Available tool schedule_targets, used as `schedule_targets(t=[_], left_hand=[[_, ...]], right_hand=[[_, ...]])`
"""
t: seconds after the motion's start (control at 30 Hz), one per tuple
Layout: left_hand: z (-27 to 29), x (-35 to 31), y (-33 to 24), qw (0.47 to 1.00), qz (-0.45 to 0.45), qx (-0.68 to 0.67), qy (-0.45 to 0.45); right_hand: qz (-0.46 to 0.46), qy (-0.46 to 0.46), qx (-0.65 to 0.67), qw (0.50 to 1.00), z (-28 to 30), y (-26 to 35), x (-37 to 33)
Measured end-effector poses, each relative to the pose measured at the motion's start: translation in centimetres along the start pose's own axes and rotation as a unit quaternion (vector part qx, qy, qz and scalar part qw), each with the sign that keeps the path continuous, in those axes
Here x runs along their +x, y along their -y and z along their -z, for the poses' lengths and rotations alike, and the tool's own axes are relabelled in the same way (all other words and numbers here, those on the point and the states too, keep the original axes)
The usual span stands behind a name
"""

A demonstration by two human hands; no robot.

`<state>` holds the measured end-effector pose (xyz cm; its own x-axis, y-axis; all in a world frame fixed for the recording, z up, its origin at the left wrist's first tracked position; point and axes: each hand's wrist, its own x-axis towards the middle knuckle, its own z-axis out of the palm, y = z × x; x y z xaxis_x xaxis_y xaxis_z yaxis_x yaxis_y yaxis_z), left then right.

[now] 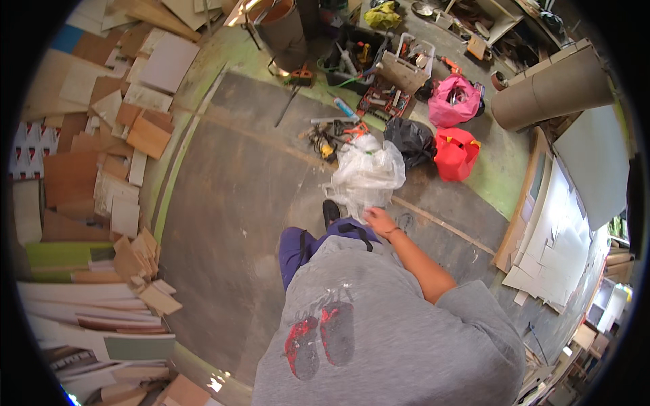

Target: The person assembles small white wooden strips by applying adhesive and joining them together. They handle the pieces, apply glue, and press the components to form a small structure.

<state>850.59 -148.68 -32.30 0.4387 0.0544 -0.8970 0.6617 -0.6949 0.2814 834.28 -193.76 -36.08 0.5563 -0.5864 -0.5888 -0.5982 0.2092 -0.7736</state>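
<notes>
My right hand (381, 222) is in front of my waist, its fingers bent and closed at the near end of a crumpled, see-through white plastic bag (367, 169). The bag narrows toward my fingers, and its bulk spreads out ahead of me. My left hand is out of sight. Just beyond the bag lie a black plastic bag (409, 142), a red bag (457, 154) and a pink bag (453, 100). To its left is a yellow and black power tool (326, 147) with a cord. One dark shoe (331, 212) shows beside the bag.
Stacked board offcuts (152, 135) line the left side. Ahead are a dark toolbox (352, 59), a grey bin (406, 70), a red tool case (386, 100) and a tall bucket (279, 34). A large brown roll (552, 95) and white sheets (552, 247) stand on the right.
</notes>
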Motion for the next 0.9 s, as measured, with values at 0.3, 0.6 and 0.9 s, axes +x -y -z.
schedule_targets(t=[0.3,0.6,0.9], left_hand=[[7.2,14.5,-25.3,0.993,-0.04,0.1,0.039],[10.5,23.8,-60.1,0.987,-0.145,0.053,0.052],[5.0,24.4,-74.1,0.979,-0.111,0.135,0.107]], right_hand=[[0.036,-0.127,0.199,0.971,2.5,20.1,11.7],[-0.532,-0.092,0.057,0.84,-10.1,8.2,4.6],[-0.172,-0.234,0.081,0.953,-12.8,18.1,20.3]])
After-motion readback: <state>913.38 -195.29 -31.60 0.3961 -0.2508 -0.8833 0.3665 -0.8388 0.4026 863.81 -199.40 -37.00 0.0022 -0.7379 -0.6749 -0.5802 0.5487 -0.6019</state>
